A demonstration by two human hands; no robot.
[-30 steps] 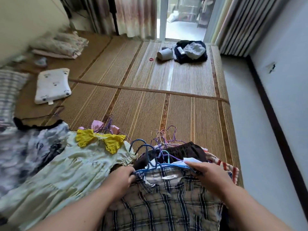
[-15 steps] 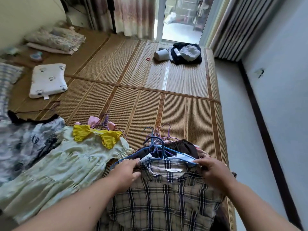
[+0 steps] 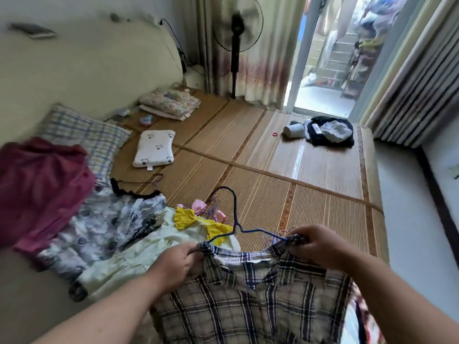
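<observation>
Forearms stretched forward; left hand, right hand apart, fingers curled, pinching.

Hanger ends inside plaid shirt, its hem off bottom edge

You had a white pillow on the woven mat, a standing fan by the curtain, and dark clothes near the doorway.

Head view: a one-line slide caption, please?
Left hand and right hand grip a plaid shirt, blue hanger at its neck, over a woven mat.
</observation>
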